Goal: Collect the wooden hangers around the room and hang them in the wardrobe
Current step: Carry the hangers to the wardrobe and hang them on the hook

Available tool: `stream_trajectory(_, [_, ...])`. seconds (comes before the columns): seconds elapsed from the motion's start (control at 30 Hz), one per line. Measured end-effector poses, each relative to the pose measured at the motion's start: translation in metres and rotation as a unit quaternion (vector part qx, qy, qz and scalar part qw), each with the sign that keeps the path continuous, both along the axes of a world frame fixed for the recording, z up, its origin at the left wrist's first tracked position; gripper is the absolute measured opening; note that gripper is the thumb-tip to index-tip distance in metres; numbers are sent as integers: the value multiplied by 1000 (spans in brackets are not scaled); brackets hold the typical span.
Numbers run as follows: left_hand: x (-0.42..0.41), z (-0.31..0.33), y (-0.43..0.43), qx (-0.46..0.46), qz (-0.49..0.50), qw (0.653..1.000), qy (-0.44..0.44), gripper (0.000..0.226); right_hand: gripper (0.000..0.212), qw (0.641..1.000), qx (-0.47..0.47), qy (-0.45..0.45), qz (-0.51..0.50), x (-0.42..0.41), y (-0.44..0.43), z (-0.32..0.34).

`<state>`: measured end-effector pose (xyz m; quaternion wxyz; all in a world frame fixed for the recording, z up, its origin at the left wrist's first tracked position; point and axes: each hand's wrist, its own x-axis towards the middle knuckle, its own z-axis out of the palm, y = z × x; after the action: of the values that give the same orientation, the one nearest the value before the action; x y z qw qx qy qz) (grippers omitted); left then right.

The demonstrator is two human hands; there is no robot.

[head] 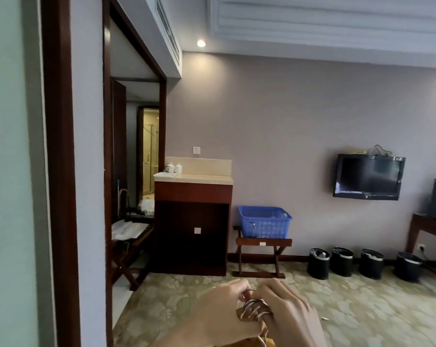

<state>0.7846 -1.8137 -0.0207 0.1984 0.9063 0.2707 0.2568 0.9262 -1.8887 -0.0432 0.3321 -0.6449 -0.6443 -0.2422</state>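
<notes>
The left hand [222, 314] comes in from the lower left with its fingers [239, 288] curled closed around the top of a bunch of wooden hangers [247, 343], of which only slivers of pale wood show just below the fingers and at the bottom edge. Immediately to the right of those fingers sit the metal hooks [255, 309], several of them bundled together and looped over a finger of the right hand [289, 306], whose fingers are likewise bent shut on the bundle, so both hands touch at the hooks. The step in hand looks like carrying the collected hangers toward the wardrobe (which I cannot identify for certain here; the dark doorway [134, 171] far above and left of the fingers may lead to it). To do it well, I judge the hooks should stay aligned and facing one way, pinched together so none slips off the finger, with the left hand bearing the weight of the wood below. Well beyond the fingers stand a cabinet [191, 221], a blue basket [264, 221] on a folding rack [262, 256], then black bins [342, 261] further right; no further hanger is visible among them.
</notes>
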Motion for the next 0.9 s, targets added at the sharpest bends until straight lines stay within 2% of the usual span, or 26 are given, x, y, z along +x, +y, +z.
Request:
stream_trajectory(0.13, [2,-4,41,-4,10,1000,17,39,13,1000,-6,7,12,1,43,-5])
stream_trajectory(0.23, [0,-9,80,-23,10,999,25,35,11,1000,-3,5,17,0,79,-9])
stream_trajectory(0.33, [0,-10,128,-40,21,996,81,18,13,1000,4,4,19,-7,113,-5])
stream_trajectory(0.5, [10,2,209,-57,48,981,178,20,9,999,29,-1,31,-18,175,3])
stream_trajectory(0.63, [-5,10,247,-13,22,988,152,4,7,999,17,-5,37,-24,224,-1])
stream_trajectory(0.77, [-11,15,283,20,9,992,124,20,6,999,1,-11,41,-28,264,-2])
stream_trajectory(0.83, [-15,13,300,32,10,991,126,20,4,999,8,-12,46,-30,284,-1])
stream_trajectory(0.9, [-10,13,320,-6,26,988,150,10,6,998,5,-12,65,-27,304,-2])
